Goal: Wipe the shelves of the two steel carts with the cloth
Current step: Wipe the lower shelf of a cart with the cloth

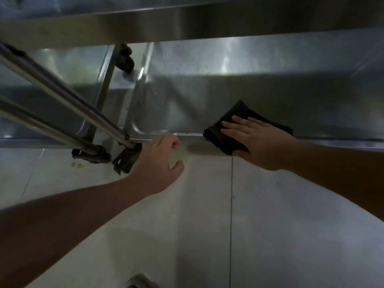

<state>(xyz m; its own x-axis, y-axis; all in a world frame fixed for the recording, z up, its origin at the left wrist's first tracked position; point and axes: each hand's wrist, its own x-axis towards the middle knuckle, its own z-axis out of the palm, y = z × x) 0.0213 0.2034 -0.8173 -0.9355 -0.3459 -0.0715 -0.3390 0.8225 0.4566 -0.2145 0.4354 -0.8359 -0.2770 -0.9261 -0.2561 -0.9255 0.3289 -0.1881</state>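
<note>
The black cloth (234, 129) lies folded on the near edge of the bottom shelf (207, 96), right of the middle of the frame. The right hand (255, 142) presses it flat, fingers straight and spread. The left hand (158, 163) is at the shelf rim near the corner — fingers loosely curled, holding nothing I can see. This looks like the wiping step; next, slide the cloth along. A second cart (52, 80) stands at the left — pale floor tiles (207, 225) lie below.
</note>
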